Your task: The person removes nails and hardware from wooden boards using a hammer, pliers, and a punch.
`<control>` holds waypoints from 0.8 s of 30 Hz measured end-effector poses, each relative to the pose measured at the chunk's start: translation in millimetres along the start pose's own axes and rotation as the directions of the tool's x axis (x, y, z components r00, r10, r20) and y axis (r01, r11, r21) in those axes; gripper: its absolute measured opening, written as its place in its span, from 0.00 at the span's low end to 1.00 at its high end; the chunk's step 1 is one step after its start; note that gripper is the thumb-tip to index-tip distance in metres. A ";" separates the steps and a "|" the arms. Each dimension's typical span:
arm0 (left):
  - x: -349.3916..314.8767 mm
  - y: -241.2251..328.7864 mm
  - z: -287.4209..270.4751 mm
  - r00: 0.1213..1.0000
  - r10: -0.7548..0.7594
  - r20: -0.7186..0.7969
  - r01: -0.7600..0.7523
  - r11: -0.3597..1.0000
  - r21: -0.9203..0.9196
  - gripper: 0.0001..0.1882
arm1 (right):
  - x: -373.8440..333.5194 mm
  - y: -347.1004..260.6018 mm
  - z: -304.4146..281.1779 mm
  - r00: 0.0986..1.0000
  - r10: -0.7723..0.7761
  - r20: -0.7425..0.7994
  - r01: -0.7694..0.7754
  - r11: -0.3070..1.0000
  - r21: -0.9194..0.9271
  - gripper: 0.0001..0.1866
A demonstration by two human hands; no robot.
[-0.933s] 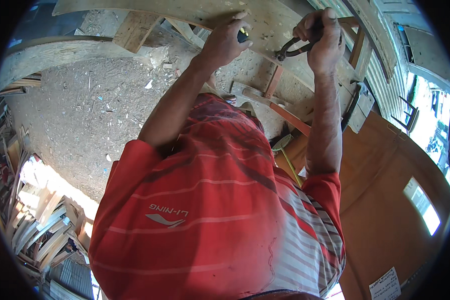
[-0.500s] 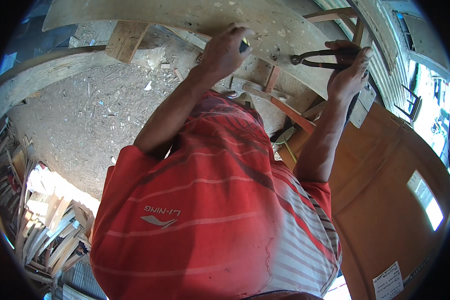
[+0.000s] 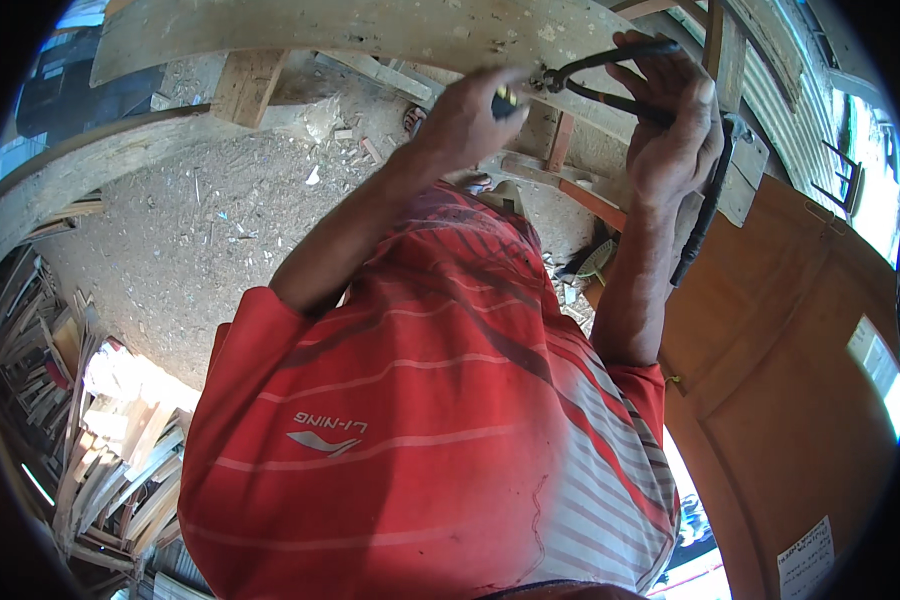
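Observation:
Pincers with dark handles are in my right hand, their handles spread apart. The jaws of the pincers rest at, or just over, the edge of a worn wooden plank, near a dark spot on it. Close to the jaws, my left hand curls around a small black-and-yellow object. Only its end shows, and its kind is hidden by the fingers. The left fingertips are slightly blurred beside the plank edge.
A black-wrapped bar and a grey metal plate sit beyond my right wrist. Brown panelling stands at the right. Stacked wood offcuts lie at lower left. A curved board crosses the left, above a debris-strewn floor.
The pincers have shifted left and up, toward the plank edge, and their handles are spread wider. My left hand has moved slightly right and down, nearer the jaws.

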State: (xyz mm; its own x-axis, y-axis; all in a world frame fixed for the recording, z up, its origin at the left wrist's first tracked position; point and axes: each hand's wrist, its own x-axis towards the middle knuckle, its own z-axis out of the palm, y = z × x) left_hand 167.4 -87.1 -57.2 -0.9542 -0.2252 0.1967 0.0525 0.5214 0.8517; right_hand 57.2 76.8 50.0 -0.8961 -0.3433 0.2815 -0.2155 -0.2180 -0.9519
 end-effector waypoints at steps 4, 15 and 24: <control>43.9 23.4 -22.3 0.987 0.122 -0.106 -0.113 0.990 0.089 0.24 | -1.2 1.8 10.5 0.989 0.003 0.150 0.006 0.998 -0.058 0.32; 50.6 29.8 -39.6 0.993 0.041 0.114 -0.019 0.982 -0.187 0.16 | -12.9 -14.5 51.0 0.993 0.030 0.118 -0.021 0.997 -0.077 0.31; 41.4 25.9 -30.5 0.991 0.130 -0.034 -0.135 0.961 -0.240 0.11 | -13.5 -13.2 36.6 0.966 0.034 0.255 -0.001 0.992 -0.128 0.34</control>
State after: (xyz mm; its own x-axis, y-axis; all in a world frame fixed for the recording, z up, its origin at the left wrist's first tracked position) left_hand 138.2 -108.0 -12.2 -0.9286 -0.1836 0.3226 0.2497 0.3341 0.9089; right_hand 86.4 50.9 63.2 -0.7743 -0.5720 0.2706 -0.2626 -0.0987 -0.9599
